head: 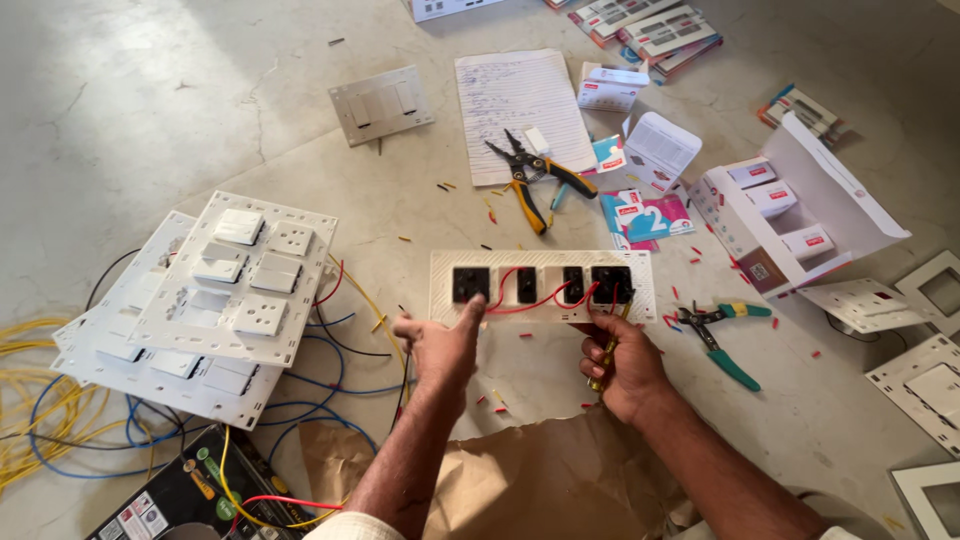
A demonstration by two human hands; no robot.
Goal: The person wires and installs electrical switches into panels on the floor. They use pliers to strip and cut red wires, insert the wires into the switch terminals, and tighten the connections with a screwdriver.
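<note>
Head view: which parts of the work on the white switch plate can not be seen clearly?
- Screwdriver tip: head view, too small, hidden among red wires.
- Its handle: mostly covered by right hand.
- Switch plate lower edge: covered by left hand.
- Wire ends: too small to tell.

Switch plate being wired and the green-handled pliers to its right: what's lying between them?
In the head view, only bare floor with a few red wire offcuts lies between the switch plate and the green-handled pliers.
</note>
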